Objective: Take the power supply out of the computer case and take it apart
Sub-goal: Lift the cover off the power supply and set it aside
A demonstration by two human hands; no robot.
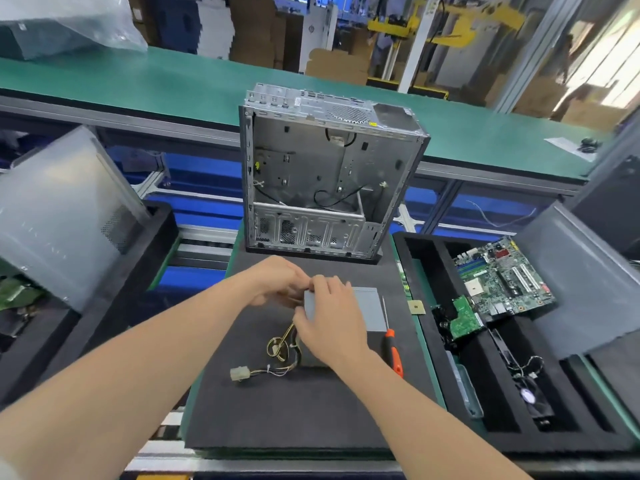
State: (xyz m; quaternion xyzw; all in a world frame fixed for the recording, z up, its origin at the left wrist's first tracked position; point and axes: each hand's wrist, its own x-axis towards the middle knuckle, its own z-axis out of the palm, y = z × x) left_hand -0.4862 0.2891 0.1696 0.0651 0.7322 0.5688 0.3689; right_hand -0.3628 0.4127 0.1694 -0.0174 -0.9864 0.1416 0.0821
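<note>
Grey power supply [363, 306] under both hands' grip

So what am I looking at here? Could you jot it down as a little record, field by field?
setting: workbench with a black foam mat beside a green conveyor
computer case: upright at the far end of the mat, side open, mostly empty inside
power supply: grey box lying on the mat, out of the case
cables: trailing from the box to a white connector
left hand: at the box's far left corner
right hand: resting on the box
screwdriver: orange handle, lying right of the box
motherboard: in the foam tray at right
</note>
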